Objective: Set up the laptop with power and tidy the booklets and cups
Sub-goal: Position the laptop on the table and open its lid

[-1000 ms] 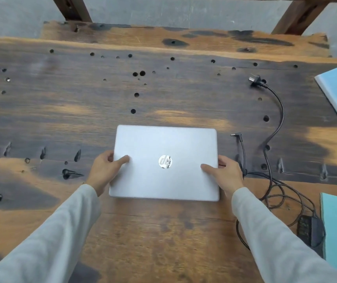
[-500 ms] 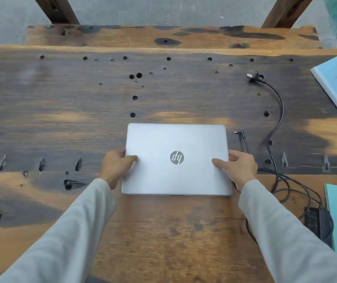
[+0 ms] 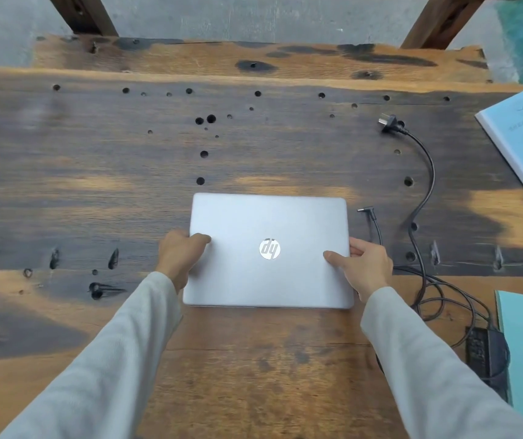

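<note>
A person's two arms, seen from a head-worn camera, are clad in long sleeves of a pale, greyish off-white cloth. The left sleeve [image 3: 105, 359] and the right sleeve [image 3: 428, 369] match in colour and look soft and matte, with a faint, fine texture. The cloth sits loosely, with shallow folds along each forearm. Each sleeve ends at the wrist in a plain edge of the same cloth, the left cuff [image 3: 162, 280] slightly rumpled, the right cuff [image 3: 380, 299] smoother. Beyond the cuffs the left hand [image 3: 181, 251] and the right hand [image 3: 364, 264] are bare. Finer detail of the cloth is blurred.
</note>
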`<move>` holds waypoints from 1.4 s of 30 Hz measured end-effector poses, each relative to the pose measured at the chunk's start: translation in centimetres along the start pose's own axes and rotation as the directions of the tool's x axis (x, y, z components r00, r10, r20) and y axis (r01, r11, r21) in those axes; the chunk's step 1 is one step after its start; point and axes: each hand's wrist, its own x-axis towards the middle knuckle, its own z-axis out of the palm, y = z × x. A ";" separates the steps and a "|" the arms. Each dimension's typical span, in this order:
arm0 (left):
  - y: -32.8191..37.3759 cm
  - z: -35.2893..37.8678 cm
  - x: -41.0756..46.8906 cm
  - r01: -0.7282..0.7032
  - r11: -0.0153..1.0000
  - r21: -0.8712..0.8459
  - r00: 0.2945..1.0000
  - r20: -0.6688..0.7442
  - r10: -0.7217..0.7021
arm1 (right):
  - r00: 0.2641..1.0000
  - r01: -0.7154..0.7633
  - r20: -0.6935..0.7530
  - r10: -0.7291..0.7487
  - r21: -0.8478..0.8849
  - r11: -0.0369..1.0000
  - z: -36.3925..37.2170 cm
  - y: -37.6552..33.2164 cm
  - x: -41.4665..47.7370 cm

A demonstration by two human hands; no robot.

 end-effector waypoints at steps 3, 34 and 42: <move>0.0 0.4 0.0 -0.005 1.000 0.006 1.000 -0.018 0.006 | 1.000 0.014 -0.016 -0.014 -0.038 0.999 0.1 0.5 0.2; -7.2 -0.8 -5.4 -0.121 0.985 0.125 0.985 -0.106 0.134 | 0.996 -0.062 -0.079 0.045 -0.239 0.969 -0.2 3.5 -6.6; -6.3 -1.9 -5.7 -0.014 1.000 -0.027 1.000 -0.005 0.014 | 0.996 -0.083 0.029 0.084 -0.040 0.996 -1.2 3.4 -7.2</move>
